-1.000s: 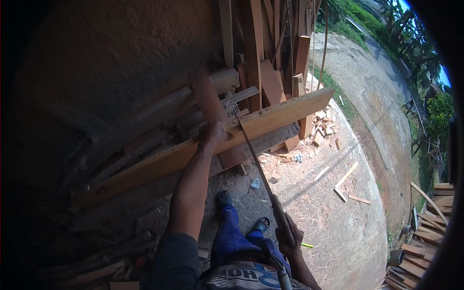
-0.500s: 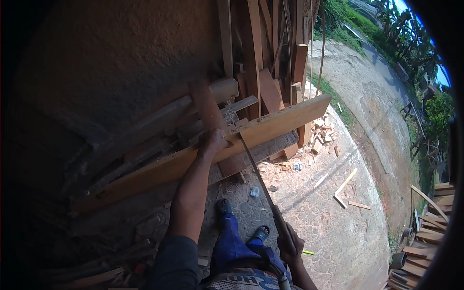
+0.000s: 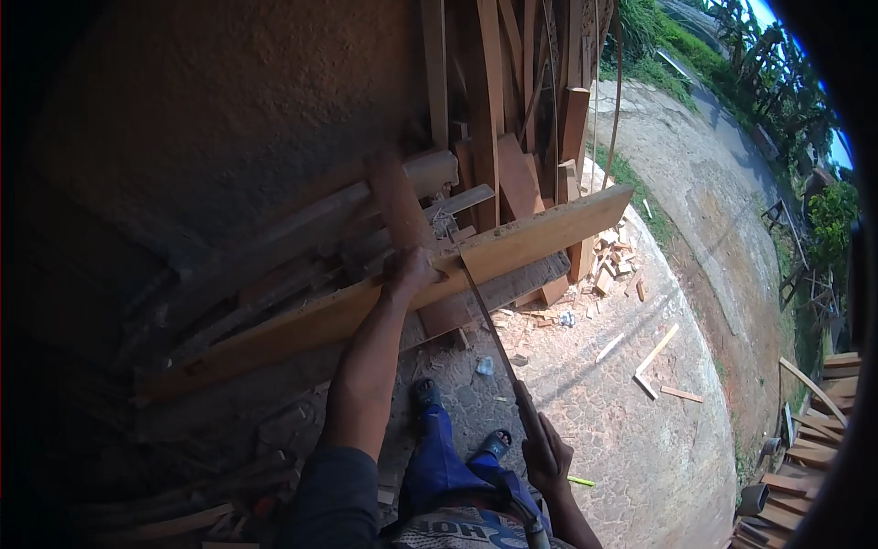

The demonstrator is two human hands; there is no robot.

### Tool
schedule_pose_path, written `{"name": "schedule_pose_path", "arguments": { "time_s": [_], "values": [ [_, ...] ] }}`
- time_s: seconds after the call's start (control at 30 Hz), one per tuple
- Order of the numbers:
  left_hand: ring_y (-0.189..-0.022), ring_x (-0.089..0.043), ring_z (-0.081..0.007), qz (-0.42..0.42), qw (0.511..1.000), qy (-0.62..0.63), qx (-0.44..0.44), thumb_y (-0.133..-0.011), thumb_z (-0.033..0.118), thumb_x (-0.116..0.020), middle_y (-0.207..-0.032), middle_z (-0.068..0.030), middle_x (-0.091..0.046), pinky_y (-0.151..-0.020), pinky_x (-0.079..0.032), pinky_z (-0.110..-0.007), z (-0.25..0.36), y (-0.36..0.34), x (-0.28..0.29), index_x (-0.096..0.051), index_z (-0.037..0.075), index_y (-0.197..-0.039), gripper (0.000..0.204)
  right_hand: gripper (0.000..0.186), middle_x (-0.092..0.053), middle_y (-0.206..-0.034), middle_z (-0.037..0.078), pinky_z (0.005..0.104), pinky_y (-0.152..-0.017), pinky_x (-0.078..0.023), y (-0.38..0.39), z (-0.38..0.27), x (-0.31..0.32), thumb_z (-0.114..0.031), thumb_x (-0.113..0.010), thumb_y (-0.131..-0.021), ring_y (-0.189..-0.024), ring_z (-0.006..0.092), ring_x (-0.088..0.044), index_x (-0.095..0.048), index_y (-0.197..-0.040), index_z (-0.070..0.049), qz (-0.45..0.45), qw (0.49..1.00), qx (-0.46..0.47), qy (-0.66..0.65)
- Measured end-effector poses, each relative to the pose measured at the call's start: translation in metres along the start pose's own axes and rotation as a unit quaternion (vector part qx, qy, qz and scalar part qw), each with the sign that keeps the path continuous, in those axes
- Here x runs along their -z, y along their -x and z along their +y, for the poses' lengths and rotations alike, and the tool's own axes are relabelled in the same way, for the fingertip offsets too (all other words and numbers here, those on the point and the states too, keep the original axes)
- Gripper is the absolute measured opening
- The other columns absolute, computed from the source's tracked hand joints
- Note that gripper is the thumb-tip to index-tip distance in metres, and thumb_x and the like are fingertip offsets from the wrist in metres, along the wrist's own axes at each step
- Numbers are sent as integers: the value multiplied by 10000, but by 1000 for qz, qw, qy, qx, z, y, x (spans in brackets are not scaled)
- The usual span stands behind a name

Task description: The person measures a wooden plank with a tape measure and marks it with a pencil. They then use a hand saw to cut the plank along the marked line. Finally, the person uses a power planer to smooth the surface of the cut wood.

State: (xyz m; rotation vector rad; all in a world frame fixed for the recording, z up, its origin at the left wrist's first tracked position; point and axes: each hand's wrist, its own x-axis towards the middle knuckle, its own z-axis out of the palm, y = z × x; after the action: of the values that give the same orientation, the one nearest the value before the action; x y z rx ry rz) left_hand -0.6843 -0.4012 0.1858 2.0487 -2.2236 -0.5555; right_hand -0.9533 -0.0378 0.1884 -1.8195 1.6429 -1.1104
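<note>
A long yellowish plank (image 3: 540,236) lies on edge, slanting across a reddish board (image 3: 398,201) and worn grey timbers. My left hand (image 3: 410,273) is closed on the plank's upper edge, just left of a long, thin saw blade (image 3: 485,316) that crosses it. The saw looks like a handsaw seen edge-on. My right hand (image 3: 547,453) is closed round the saw's handle (image 3: 530,412) low in the view, out from the plank on my side.
A rough wall (image 3: 219,91) rises behind. Upright boards (image 3: 489,73) lean at the back. Offcuts (image 3: 613,261) and thin strips (image 3: 654,357) litter the cracked concrete floor (image 3: 631,476) around my feet. More stacked timber (image 3: 796,485) is at lower right, and a path with greenery lies beyond.
The saw has slid toward me, then forward again, its tip now showing past the plank's top edge. My left hand stays on the plank. The scene sits slightly lower in view than a second ago.
</note>
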Motion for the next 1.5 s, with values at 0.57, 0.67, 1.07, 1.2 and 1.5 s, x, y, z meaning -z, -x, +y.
{"name": "schedule_pose_path", "arguments": {
  "time_s": [0.57, 0.67, 1.07, 1.2, 1.5],
  "values": [
    [-968, -724, -341, 26, 999, 1, -28, -679, 482, -875, -1018, -150, -754, -852, -569, -470, -7, -18, -5, -767, 137, -1073, 535, 564, -701, -1200, 221, 373, -812, -585, -4, 7, 8, 15, -635, -851, -1022, 311, -738, -552, -1408, -25, -21, 999, 26, 2],
    [-968, -725, -350, 49, 999, -9, -18, -676, 476, -879, -1014, -171, -751, -849, -571, -471, 4, -15, 3, -766, 144, -1092, 544, 536, -698, -1198, 225, 370, -787, -583, -28, -1, -6, 30, -623, -859, -1010, 306, -740, -572, -1390, -27, 2, 999, 33, -13],
    [-1032, -711, -350, 8, 1000, 20, -11, -699, 503, -855, -1068, -159, -744, -875, -565, -468, -14, -18, -4, -757, 141, -1079, 534, 585, -682, -1228, 215, 408, -762, -600, -4, 10, 2, -37, -679, -821, -980, 352, -738, -569, -1396, -38, -19, 1000, 14, 15],
    [-983, -719, -360, 45, 999, -11, -16, -700, 484, -858, -1013, -167, -749, -861, -564, -479, 11, -12, 6, -765, 144, -1070, 511, 561, -686, -1212, 232, 402, -750, -599, -29, 4, -7, -19, -672, -830, -962, 357, -741, -570, -1381, -6, 5, 999, 41, 16],
    [-993, -721, -362, 29, 999, 35, -15, -721, 492, -840, -1012, -169, -752, -854, -568, -482, -19, -17, -14, -759, 135, -1054, 495, 533, -682, -1262, 199, 354, -934, -536, -95, 8, -50, -55, -666, -906, -1144, 268, -690, -536, -1423, -33, -28, 992, -56, -114]
  ]
}}
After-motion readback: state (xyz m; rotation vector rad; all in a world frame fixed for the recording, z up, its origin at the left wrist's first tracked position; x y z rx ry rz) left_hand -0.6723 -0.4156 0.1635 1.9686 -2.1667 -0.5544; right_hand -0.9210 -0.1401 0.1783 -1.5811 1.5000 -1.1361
